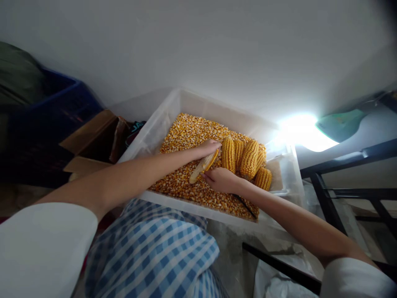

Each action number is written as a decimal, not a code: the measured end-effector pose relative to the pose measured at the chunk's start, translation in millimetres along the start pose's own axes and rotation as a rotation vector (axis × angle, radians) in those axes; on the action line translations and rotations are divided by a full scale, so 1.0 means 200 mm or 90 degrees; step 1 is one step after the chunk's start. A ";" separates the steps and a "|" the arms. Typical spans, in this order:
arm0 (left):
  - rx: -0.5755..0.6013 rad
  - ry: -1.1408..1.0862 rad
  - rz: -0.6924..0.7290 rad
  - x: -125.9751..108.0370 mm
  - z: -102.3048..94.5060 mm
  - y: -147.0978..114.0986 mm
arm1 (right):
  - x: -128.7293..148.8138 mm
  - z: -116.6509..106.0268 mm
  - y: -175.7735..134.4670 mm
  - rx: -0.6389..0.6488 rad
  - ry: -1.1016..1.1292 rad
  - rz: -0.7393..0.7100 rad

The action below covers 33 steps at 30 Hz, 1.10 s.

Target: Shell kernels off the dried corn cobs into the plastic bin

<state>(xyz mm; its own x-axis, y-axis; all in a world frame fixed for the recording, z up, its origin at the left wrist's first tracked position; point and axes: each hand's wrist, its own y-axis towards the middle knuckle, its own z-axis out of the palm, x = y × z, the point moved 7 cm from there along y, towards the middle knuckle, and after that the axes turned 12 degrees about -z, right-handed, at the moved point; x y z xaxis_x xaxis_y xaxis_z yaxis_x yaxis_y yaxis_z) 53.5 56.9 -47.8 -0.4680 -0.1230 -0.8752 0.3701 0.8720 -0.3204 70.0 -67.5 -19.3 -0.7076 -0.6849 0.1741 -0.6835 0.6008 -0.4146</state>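
A partly stripped corn cob (200,170) slants over loose yellow kernels, its pale core bare on one side and kernels left along the other. My left hand (208,149) is closed around its upper end, though most of the fingers are turned away. My right hand (221,180) is closed, with its fingertips gripping the cob's lower side. A thin dark rod (245,207) runs out from beneath my right wrist; whether that hand holds it is hidden. Just right of both hands, several full ears of corn (249,160) lie on the kernels (189,132).
Kernels and ears sit inside a translucent plastic bin (173,203) against the wall. A bright lamp (305,132) shines at its right, above a black metal frame (322,203). Leftward stand an open cardboard box (89,136) and a blue crate (58,99). Checked cloth (161,256) covers my lap.
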 end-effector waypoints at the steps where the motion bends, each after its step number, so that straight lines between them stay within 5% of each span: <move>1: 0.003 -0.002 0.001 0.00 0.00 0.00 | 0.00 0.00 0.00 -0.005 -0.005 -0.002; 33: -0.024 0.030 0.028 -0.02 0.00 0.00 | 0.00 0.01 0.00 -0.002 -0.012 0.004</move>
<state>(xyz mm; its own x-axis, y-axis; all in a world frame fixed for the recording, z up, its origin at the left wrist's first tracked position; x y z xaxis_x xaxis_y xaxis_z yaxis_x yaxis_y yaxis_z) 54.8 58.3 -45.2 -0.4894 -0.0627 -0.8698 0.3610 0.8934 -0.2675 70.3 -68.9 -21.1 -0.7089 -0.6881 0.1546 -0.6792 0.6069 -0.4127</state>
